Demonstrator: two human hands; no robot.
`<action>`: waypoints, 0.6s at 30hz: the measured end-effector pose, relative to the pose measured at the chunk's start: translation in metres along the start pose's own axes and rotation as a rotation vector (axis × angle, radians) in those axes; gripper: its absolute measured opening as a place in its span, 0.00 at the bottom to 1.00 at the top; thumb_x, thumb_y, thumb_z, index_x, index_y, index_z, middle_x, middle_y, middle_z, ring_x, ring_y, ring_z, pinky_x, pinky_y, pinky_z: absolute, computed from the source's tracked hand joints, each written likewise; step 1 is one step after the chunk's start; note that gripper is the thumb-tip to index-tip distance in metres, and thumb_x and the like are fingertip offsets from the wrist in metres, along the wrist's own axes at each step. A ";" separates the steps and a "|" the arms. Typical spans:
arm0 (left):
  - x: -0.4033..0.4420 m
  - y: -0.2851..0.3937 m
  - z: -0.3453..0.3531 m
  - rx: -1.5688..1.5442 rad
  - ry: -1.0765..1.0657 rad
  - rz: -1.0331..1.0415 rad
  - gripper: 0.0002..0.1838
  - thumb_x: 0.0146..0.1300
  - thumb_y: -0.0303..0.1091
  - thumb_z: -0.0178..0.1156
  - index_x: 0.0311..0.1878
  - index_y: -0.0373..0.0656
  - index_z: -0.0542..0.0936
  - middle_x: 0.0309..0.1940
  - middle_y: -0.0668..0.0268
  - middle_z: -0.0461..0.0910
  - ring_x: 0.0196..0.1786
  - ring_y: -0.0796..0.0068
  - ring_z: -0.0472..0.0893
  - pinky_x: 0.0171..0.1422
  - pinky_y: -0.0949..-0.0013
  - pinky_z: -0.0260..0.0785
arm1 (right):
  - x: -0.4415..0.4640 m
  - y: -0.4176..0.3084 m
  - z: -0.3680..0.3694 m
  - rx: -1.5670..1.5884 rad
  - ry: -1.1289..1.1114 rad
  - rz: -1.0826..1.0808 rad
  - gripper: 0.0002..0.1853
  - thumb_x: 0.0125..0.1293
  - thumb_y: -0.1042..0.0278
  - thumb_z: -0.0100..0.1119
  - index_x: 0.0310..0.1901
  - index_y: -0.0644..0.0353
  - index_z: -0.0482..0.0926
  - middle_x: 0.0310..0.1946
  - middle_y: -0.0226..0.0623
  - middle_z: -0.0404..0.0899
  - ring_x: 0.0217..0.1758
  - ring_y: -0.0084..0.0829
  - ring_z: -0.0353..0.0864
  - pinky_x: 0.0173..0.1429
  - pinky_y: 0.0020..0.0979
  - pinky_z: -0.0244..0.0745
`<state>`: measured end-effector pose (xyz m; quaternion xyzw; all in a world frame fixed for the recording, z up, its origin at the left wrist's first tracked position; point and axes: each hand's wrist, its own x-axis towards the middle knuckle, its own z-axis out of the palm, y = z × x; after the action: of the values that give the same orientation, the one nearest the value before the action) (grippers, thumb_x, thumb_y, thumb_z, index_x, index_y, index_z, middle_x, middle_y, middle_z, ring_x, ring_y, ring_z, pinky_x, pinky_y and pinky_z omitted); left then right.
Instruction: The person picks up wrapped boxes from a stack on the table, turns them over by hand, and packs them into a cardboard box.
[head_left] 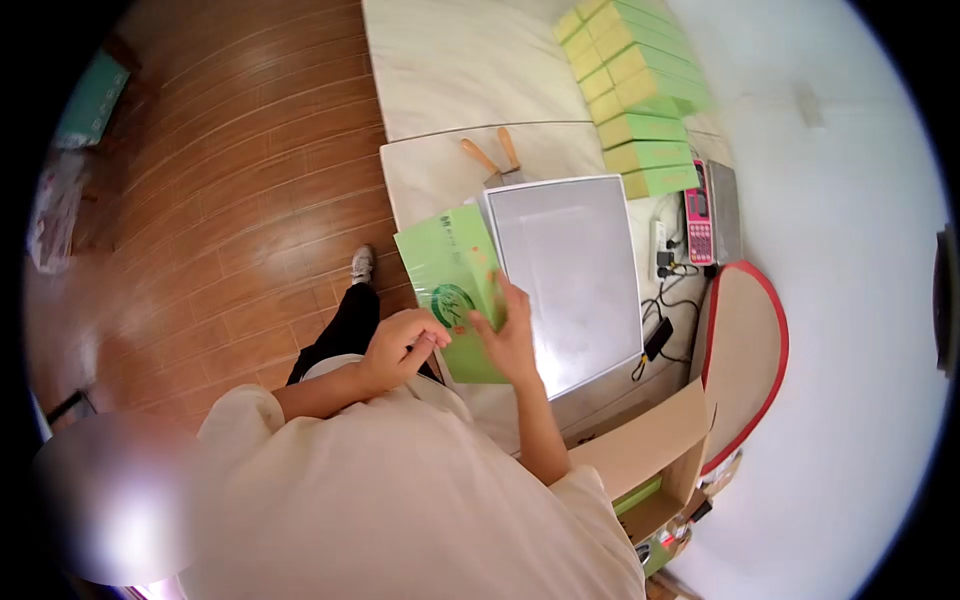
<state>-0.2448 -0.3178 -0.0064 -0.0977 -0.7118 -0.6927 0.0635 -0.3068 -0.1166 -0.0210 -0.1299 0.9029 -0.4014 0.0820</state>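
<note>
A flat green box [452, 265] with dark lettering and a round emblem lies slanted at the table's left edge, its surface shiny. My left hand [402, 347] is at the near left side of this box, fingers curled in and closed; whatever they may hold is hidden. Over the box's right edge, my right hand [510, 335] has its thumb and fingers apart, the thumb above the printed face. Whether the fingertips press on the box I cannot tell. Just right of the box is a grey flat-topped panel with a white rim [575, 270].
Two wooden handles [493, 150] stick out beyond the panel. Stacked green boxes [640, 80] stand at the far right. Along the wall are a pink-keyed device [698, 215], a power strip [658, 250] and cables. An open cardboard carton [640, 445] sits by my right elbow.
</note>
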 end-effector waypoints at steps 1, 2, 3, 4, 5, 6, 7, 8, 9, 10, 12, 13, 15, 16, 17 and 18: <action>0.002 -0.001 -0.001 -0.014 -0.025 0.011 0.06 0.63 0.21 0.50 0.34 0.39 0.76 0.27 0.62 0.77 0.29 0.67 0.76 0.36 0.69 0.69 | -0.002 -0.007 -0.022 0.106 -0.011 0.020 0.39 0.54 0.68 0.68 0.68 0.58 0.62 0.54 0.51 0.68 0.59 0.49 0.66 0.62 0.42 0.63; 0.004 -0.003 -0.001 -0.025 -0.004 -0.019 0.06 0.64 0.20 0.50 0.34 0.38 0.76 0.28 0.62 0.77 0.30 0.69 0.77 0.36 0.70 0.68 | -0.006 -0.011 -0.045 0.147 -0.014 0.064 0.35 0.59 0.67 0.66 0.67 0.59 0.64 0.57 0.46 0.68 0.61 0.40 0.68 0.64 0.38 0.64; 0.005 -0.004 -0.001 -0.037 0.012 -0.049 0.06 0.64 0.20 0.49 0.35 0.37 0.76 0.28 0.63 0.76 0.30 0.71 0.77 0.36 0.72 0.68 | -0.008 -0.007 -0.064 0.135 0.022 0.077 0.35 0.59 0.67 0.66 0.67 0.59 0.64 0.57 0.46 0.68 0.61 0.40 0.68 0.64 0.38 0.64; 0.008 0.000 -0.001 -0.067 -0.001 -0.091 0.07 0.65 0.19 0.48 0.34 0.37 0.75 0.28 0.64 0.76 0.31 0.76 0.76 0.36 0.75 0.67 | -0.011 -0.003 -0.082 0.216 0.037 0.152 0.33 0.61 0.66 0.64 0.67 0.59 0.64 0.58 0.45 0.69 0.62 0.37 0.68 0.64 0.35 0.64; 0.009 0.001 0.000 -0.079 -0.035 -0.075 0.07 0.65 0.19 0.48 0.34 0.37 0.75 0.28 0.64 0.76 0.31 0.76 0.76 0.36 0.75 0.67 | -0.014 0.001 -0.098 0.302 0.053 0.222 0.31 0.64 0.66 0.63 0.67 0.60 0.64 0.60 0.44 0.69 0.62 0.34 0.69 0.65 0.33 0.64; 0.011 0.000 0.001 -0.103 -0.037 -0.091 0.07 0.65 0.18 0.48 0.34 0.37 0.75 0.28 0.64 0.75 0.31 0.77 0.75 0.36 0.75 0.67 | -0.017 0.013 -0.109 0.296 0.089 0.226 0.31 0.64 0.66 0.63 0.67 0.60 0.64 0.60 0.44 0.69 0.62 0.34 0.69 0.65 0.33 0.64; 0.011 -0.001 0.002 -0.125 -0.032 -0.110 0.07 0.65 0.18 0.48 0.34 0.37 0.75 0.28 0.65 0.75 0.30 0.78 0.75 0.36 0.76 0.67 | -0.020 0.033 -0.116 0.406 0.079 0.308 0.31 0.65 0.65 0.61 0.68 0.61 0.64 0.60 0.43 0.70 0.62 0.32 0.69 0.65 0.32 0.63; 0.012 -0.003 0.002 -0.120 -0.052 -0.095 0.07 0.65 0.18 0.47 0.34 0.37 0.74 0.27 0.66 0.75 0.30 0.79 0.74 0.36 0.76 0.67 | -0.023 0.050 -0.123 0.521 0.061 0.385 0.30 0.67 0.64 0.60 0.68 0.61 0.63 0.61 0.42 0.70 0.62 0.30 0.70 0.66 0.31 0.62; 0.014 -0.001 0.005 -0.121 -0.064 -0.085 0.07 0.65 0.18 0.47 0.34 0.37 0.74 0.27 0.66 0.75 0.30 0.79 0.74 0.36 0.76 0.67 | -0.026 0.058 -0.127 0.521 0.076 0.382 0.30 0.67 0.64 0.60 0.68 0.61 0.63 0.61 0.42 0.70 0.62 0.30 0.70 0.66 0.31 0.62; 0.015 0.001 0.005 -0.109 -0.073 -0.090 0.07 0.66 0.19 0.47 0.34 0.37 0.74 0.27 0.66 0.75 0.30 0.79 0.74 0.36 0.76 0.67 | -0.029 0.066 -0.129 0.569 0.105 0.390 0.30 0.67 0.64 0.60 0.67 0.62 0.64 0.60 0.41 0.71 0.62 0.30 0.70 0.65 0.31 0.62; 0.014 0.005 0.005 -0.117 -0.098 -0.144 0.07 0.67 0.19 0.47 0.34 0.37 0.74 0.27 0.66 0.75 0.30 0.79 0.74 0.36 0.76 0.67 | -0.033 0.079 -0.127 0.621 0.160 0.410 0.29 0.66 0.63 0.60 0.67 0.61 0.65 0.58 0.42 0.73 0.61 0.33 0.70 0.65 0.32 0.63; 0.012 0.004 0.006 -0.107 -0.115 -0.149 0.07 0.67 0.19 0.47 0.34 0.37 0.74 0.27 0.66 0.75 0.30 0.79 0.74 0.36 0.76 0.67 | -0.035 0.084 -0.124 0.637 0.172 0.417 0.29 0.66 0.63 0.60 0.67 0.61 0.65 0.58 0.42 0.73 0.61 0.33 0.70 0.65 0.32 0.63; 0.012 -0.001 0.013 -0.148 -0.074 -0.127 0.07 0.67 0.19 0.47 0.34 0.37 0.74 0.28 0.66 0.75 0.30 0.79 0.74 0.36 0.76 0.67 | -0.038 0.087 -0.124 0.052 0.205 0.277 0.31 0.66 0.61 0.60 0.68 0.60 0.63 0.61 0.45 0.70 0.64 0.34 0.67 0.66 0.35 0.62; 0.011 -0.005 0.015 -0.143 -0.098 -0.125 0.07 0.67 0.19 0.47 0.34 0.37 0.74 0.28 0.66 0.75 0.30 0.79 0.74 0.36 0.76 0.67 | -0.036 0.075 -0.117 0.054 0.243 0.266 0.36 0.60 0.57 0.65 0.68 0.55 0.64 0.63 0.51 0.65 0.65 0.44 0.66 0.66 0.39 0.61; 0.009 -0.009 0.016 -0.119 -0.109 -0.150 0.07 0.67 0.19 0.47 0.34 0.37 0.74 0.28 0.65 0.75 0.30 0.79 0.75 0.37 0.76 0.67 | -0.037 0.064 -0.108 0.061 0.262 0.274 0.36 0.60 0.57 0.65 0.68 0.55 0.64 0.63 0.51 0.65 0.65 0.44 0.66 0.66 0.39 0.61; 0.009 -0.012 0.017 -0.093 -0.114 -0.173 0.07 0.67 0.19 0.47 0.35 0.37 0.74 0.28 0.65 0.75 0.30 0.79 0.75 0.37 0.76 0.67 | -0.038 0.053 -0.097 -0.204 0.298 0.276 0.39 0.56 0.53 0.67 0.68 0.52 0.64 0.65 0.54 0.61 0.66 0.50 0.62 0.67 0.45 0.60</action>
<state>-0.2558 -0.3001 -0.0163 -0.0779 -0.6870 -0.7212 -0.0420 -0.3045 -0.0026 0.0057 0.0477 0.9502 -0.3077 -0.0117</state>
